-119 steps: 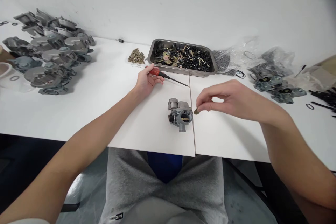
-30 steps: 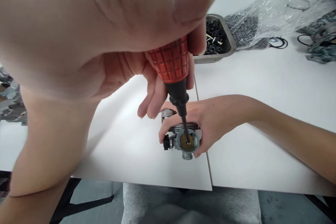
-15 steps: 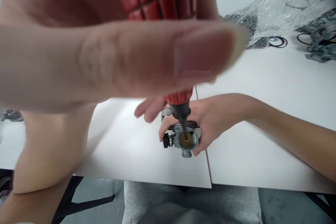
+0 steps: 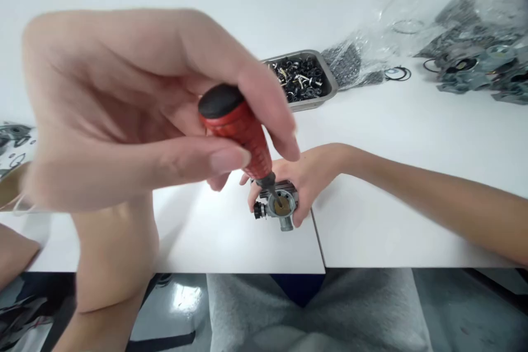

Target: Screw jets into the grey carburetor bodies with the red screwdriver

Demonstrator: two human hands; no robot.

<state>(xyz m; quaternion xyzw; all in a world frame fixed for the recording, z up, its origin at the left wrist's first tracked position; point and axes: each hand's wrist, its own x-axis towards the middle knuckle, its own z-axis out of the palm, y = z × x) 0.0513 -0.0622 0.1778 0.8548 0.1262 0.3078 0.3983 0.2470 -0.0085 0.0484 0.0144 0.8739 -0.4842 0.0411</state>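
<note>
My left hand (image 4: pixel 136 110) looms large at the left, its thumb and fingers around a screwdriver (image 4: pixel 247 137) with a red ribbed handle and a black end cap. The shaft slants down to the right. Its tip meets the brass-coloured disc (image 4: pixel 282 207) inside the round bore of a small metal carburetor (image 4: pixel 285 224), near the disc's middle. From the right, my right hand (image 4: pixel 307 176) grips the carburetor from behind and above, steadying it over the white table. A black knob-like part (image 4: pixel 259 210) sticks out on the carburetor's left side.
Behind my hands a metal tray (image 4: pixel 330 80) holds many small black and brass parts. Clear plastic bags (image 4: pixel 371 49) of small parts, black rings (image 4: pixel 398 73) and metal castings (image 4: pixel 474 69) lie at the back right. Another person's arm (image 4: pixel 14 256) shows at the far left.
My left hand and the screwdriver handle appear smaller and farther from the camera, and the handle leans more to the left. The tray has come into view. My right hand still holds the carburetor.
</note>
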